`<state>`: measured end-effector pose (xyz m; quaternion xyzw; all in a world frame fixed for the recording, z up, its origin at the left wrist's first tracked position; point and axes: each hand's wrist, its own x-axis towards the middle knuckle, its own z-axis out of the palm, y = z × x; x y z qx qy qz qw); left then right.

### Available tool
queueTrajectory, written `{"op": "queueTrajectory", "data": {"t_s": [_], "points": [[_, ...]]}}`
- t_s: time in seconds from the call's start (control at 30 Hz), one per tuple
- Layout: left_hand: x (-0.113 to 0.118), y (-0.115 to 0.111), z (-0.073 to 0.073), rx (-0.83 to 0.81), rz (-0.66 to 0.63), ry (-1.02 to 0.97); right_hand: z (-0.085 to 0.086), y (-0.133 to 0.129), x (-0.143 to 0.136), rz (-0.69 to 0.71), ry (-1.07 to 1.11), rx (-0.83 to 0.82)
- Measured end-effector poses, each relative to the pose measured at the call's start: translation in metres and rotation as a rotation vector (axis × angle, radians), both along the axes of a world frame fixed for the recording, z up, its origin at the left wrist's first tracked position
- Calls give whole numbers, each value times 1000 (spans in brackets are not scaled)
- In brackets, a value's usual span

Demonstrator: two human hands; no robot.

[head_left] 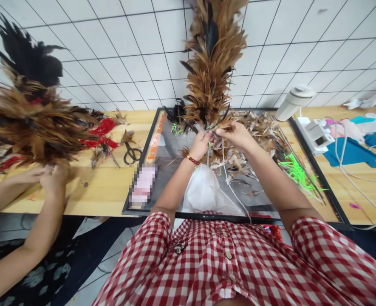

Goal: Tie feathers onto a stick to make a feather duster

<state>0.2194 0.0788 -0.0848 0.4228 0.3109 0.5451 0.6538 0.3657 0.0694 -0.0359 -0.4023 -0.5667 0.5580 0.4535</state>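
Observation:
A tall bundle of brown and black feathers (pixel 210 72) stands upright in front of me, leaning on the tiled wall. My left hand (pixel 201 145) is closed round its lower end, with a beaded bracelet on the wrist. Close beside it on the right, my right hand (pixel 235 135) pinches at the bundle's base, near a brown feather. A white string (pixel 228 180) hangs down from there over the black-framed tray (pixel 238 219). Below my hands lies a white cloth or bag (pixel 203 189). Loose feathers (pixel 261 131) are heaped on the tray to the right.
At the left, another person's hands (pixel 52 174) hold a second feather bundle (pixel 35 123). Black scissors (pixel 132 154) lie between us. Green strings (pixel 298 172), a white cylindrical container (pixel 294 102), a power strip with cables (pixel 317 134) and blue cloth (pixel 350 152) are at the right.

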Motion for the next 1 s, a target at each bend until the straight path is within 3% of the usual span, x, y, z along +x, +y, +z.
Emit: {"op": "queueTrajectory", "data": {"t_s": [0.1, 0.17, 0.3, 0.53, 0.67, 0.77, 0.83, 0.93, 1.0], "points": [[-1, 1, -6, 51, -14, -29, -1, 0, -14, -178, 90, 11], [-3, 1, -5, 70, -93, -47, -3, 3, -16, -282, 142, 36], [-8, -1, 1, 28, -210, -90, -6, 8, -12, -376, 229, 91], [-11, 2, 8, -123, -77, -182, -24, 9, -2, -455, 429, -62], [-20, 14, 4, -74, 111, -106, -46, 17, 10, -409, 185, -98], [-24, 17, 4, -109, 96, -57, -58, 23, 14, -327, -210, 3], [-25, 16, 5, -136, 56, -59, -59, 23, 13, -371, -387, 157], [-23, 14, 6, -123, 84, -35, -52, 19, 5, -415, -400, 287], [-21, 15, 4, -106, 146, -16, -45, 15, -3, -250, -310, 170]]}}
